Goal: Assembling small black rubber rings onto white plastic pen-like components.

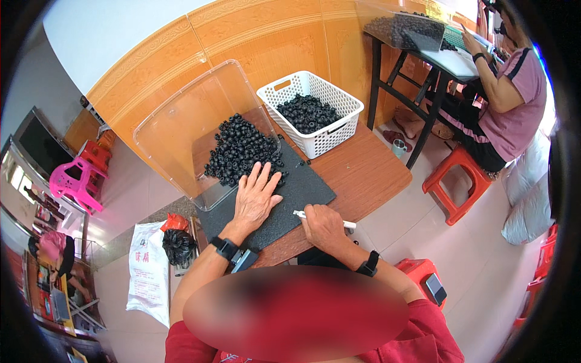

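My left hand (pixel 256 196) lies palm down with its fingers stretched out, fingertips at the near edge of a heap of small black ring-shaped parts (pixel 242 145). The heap spreads from a tilted clear plastic tray (pixel 172 124) onto a dark grey mat (pixel 302 196). Closer to me on the right, my right hand (pixel 324 227) is closed around a slim white pen-like tool (pixel 350 224). Its narrow tip points left, over the mat's edge, apart from the parts. What the tip is made of is too small to tell.
A white perforated basket (pixel 327 140) with more black parts stands at the back of the brown table (pixel 378 175). A red stool (pixel 417 275) with a phone is on my right. Another person (pixel 514 103) sits at a table at the far right. A white sack (pixel 148 272) lies left.
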A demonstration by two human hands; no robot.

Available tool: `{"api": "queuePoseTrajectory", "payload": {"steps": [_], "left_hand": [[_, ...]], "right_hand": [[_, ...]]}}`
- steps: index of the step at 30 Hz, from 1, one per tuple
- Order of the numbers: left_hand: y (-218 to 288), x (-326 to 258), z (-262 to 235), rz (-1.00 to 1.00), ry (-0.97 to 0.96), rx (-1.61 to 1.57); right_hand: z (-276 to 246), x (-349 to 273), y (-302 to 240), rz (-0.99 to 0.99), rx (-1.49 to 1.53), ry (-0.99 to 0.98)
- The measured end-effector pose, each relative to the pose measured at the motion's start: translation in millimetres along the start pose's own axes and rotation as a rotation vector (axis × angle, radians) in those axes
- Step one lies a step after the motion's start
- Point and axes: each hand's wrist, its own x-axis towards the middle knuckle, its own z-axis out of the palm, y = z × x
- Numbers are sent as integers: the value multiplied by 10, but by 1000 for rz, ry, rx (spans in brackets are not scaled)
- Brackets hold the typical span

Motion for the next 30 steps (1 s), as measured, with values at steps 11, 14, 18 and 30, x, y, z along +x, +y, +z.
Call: {"api": "queuePoseTrajectory", "payload": {"steps": [11,14,18,30], "left_hand": [[-296,521,525,7,-235,-60],[-329,522,574,-8,-280,-91],[-315,490,541,12,-251,-88],[-364,287,405,97,-151,-87]], "right_hand": [[-30,45,-35,2,-43,-41],[-5,42,-32,3,-21,-29],[-2,2,-31,36,-9,-75],[-42,68,-19,-20,-22,-53]]}}
